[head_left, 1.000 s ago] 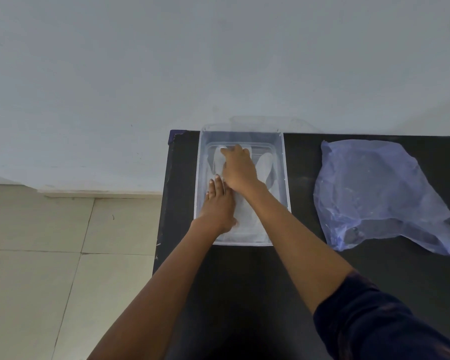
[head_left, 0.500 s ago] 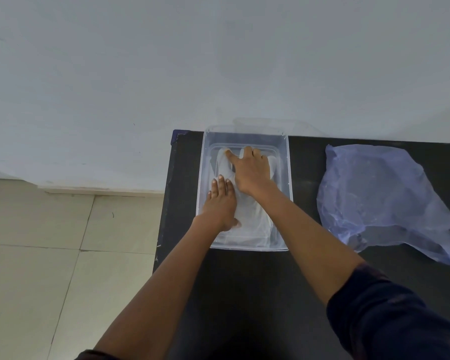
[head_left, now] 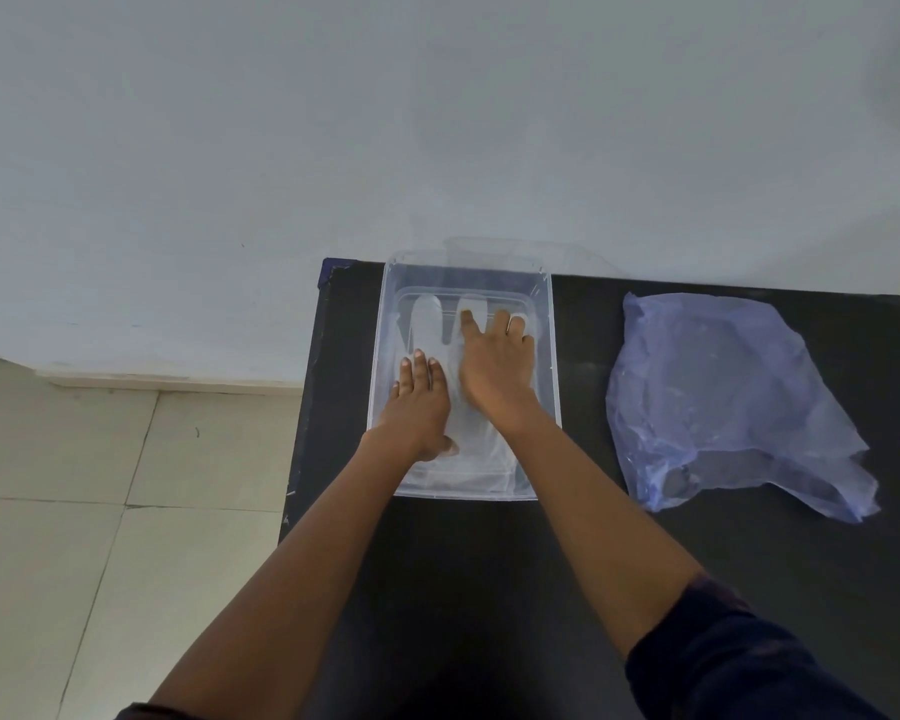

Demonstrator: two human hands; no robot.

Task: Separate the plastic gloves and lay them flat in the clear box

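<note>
A clear plastic box (head_left: 553,356) stands at the far left corner of the black table. Thin transparent plastic gloves (head_left: 428,324) lie flat on its floor, their fingers pointing away from me. My left hand (head_left: 418,407) lies palm down on the near left part of the gloves, fingers together and straight. My right hand (head_left: 494,363) presses flat on the gloves further in, fingers spread toward the far right of the box. Neither hand grips anything. The middle of the gloves is hidden under my hands.
A crumpled blue-tinted plastic bag (head_left: 728,402) lies on the black table (head_left: 593,563) to the right of the box. The table's left edge runs just beside the box, with tiled floor (head_left: 100,511) below. A pale wall stands behind.
My right hand has slid to the right across the gloves, from the far middle toward the far right of the box. My left hand stays in the same place.
</note>
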